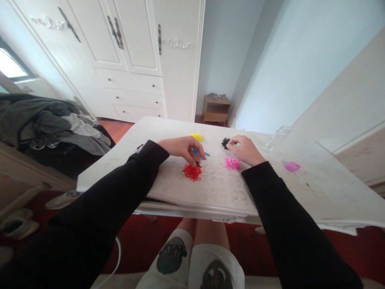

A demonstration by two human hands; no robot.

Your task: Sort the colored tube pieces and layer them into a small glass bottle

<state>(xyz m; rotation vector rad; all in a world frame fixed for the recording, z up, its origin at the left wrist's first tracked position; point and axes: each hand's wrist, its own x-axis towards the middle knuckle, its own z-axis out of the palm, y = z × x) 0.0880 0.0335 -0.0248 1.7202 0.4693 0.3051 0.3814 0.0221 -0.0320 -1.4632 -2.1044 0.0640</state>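
Note:
My left hand (188,149) is closed, its fingertips pinching a small black band-like piece (198,164) just above a pile of small red loops (192,172). Partly hidden behind those fingers lie some blue loops (207,154). My right hand (242,149) has thumb and forefinger drawn together at the edge of a pile of small black pieces (225,142); whether anything is between them I cannot make out. A pile of pink loops (232,163) sits just below it. Beyond my left hand is a yellow pile (196,137).
The piles lie on a white table (216,188). A clear glass bottle or jar (278,137) lies at the right, with a pink patch (292,166) nearer me. Small dark and purple bits (138,149) rest beside my left sleeve. A white wardrobe (132,52) stands behind.

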